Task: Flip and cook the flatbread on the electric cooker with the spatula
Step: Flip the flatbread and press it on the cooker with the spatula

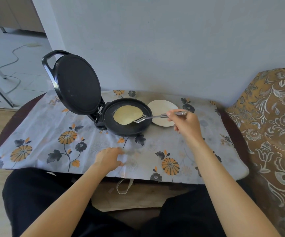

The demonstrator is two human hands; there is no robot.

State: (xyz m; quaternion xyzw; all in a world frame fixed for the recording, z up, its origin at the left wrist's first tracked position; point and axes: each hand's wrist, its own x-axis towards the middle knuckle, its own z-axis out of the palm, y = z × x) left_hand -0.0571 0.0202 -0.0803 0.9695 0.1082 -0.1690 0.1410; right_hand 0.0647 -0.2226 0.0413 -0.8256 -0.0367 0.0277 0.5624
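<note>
Flatbread (127, 114) left of right hand (186, 122)

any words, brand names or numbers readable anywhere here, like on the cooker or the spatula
None can be read.
electric cooker: plain black, no brand or label visible on its raised lid.
spatula: bare metal, no marking legible.
white plate: blank.
tablecloth: flower print only, no lettering.

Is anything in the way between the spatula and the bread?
No, nothing visible. The right hand holds the spatula, and its slotted blade already sits at the flatbread's right edge on the open cooker. The lid stands tilted up, clear of it.
</note>
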